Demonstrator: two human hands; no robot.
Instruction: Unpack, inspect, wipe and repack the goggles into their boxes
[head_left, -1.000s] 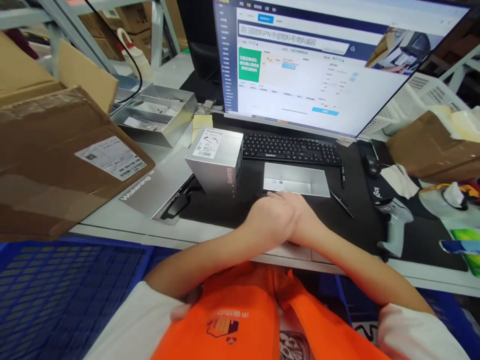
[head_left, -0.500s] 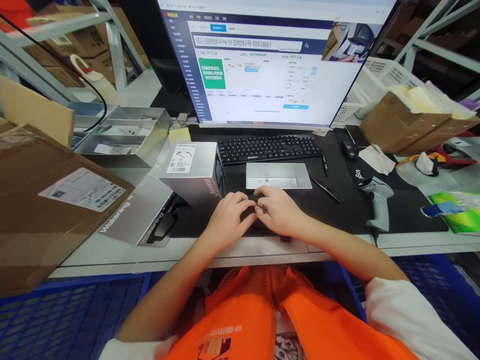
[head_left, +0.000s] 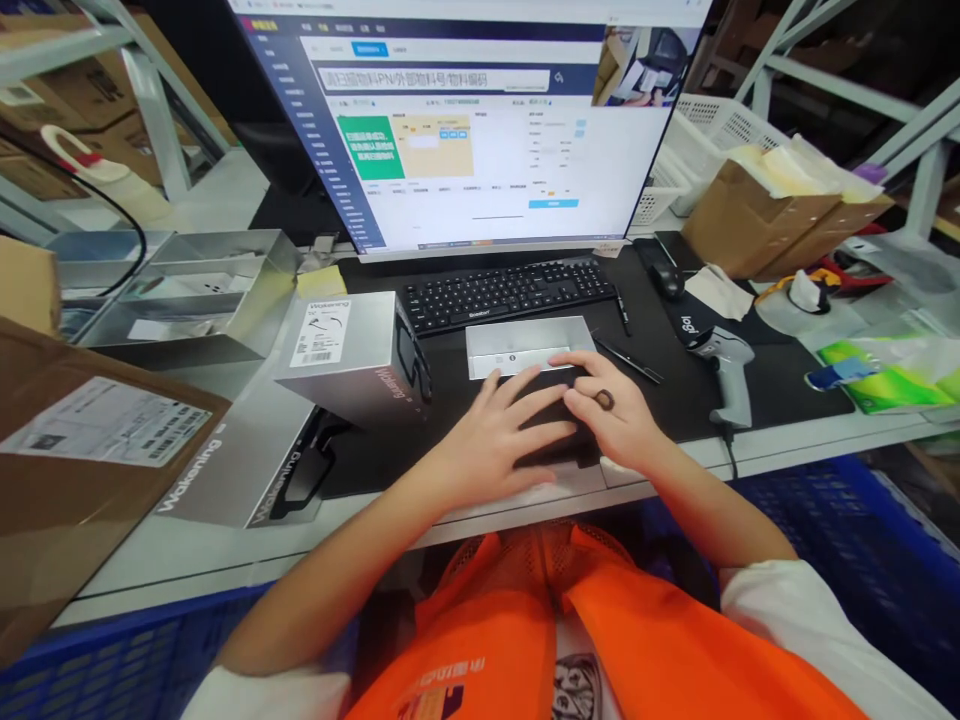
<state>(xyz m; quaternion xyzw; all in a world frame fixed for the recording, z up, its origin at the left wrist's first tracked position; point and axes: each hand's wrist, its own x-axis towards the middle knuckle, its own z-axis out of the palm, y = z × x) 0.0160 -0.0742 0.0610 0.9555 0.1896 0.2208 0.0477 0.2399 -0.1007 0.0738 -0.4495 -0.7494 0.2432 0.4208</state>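
Note:
My left hand (head_left: pixel 510 440) is spread flat over the black desk mat, its fingers pointing right towards my other hand. Close beside it, my right hand (head_left: pixel 615 410) has curled fingers, with the index finger reaching over the edge of a shallow silver-grey box tray (head_left: pixel 536 335). A small dark loop (head_left: pixel 604 399) shows against the right hand; whether it is held or worn I cannot tell. Something dark lies under the hands, mostly hidden. To the left stands a silver Wakening box (head_left: pixel 345 365), with another Wakening box (head_left: pixel 240 445) lying nearer the edge.
A keyboard (head_left: pixel 510 297) lies below the monitor (head_left: pixel 480 130). Pens (head_left: pixel 628 360), a mouse (head_left: pixel 666 278) and a barcode scanner (head_left: pixel 726 375) are to the right. A brown carton (head_left: pixel 97 480) fills the left. Blue crates (head_left: pixel 832 530) sit below the desk edge.
My hands, which were together over a small dark thing, have come apart slightly. The left fingers have spread out. The view has turned, and a pale orange panel now shows on the monitor.

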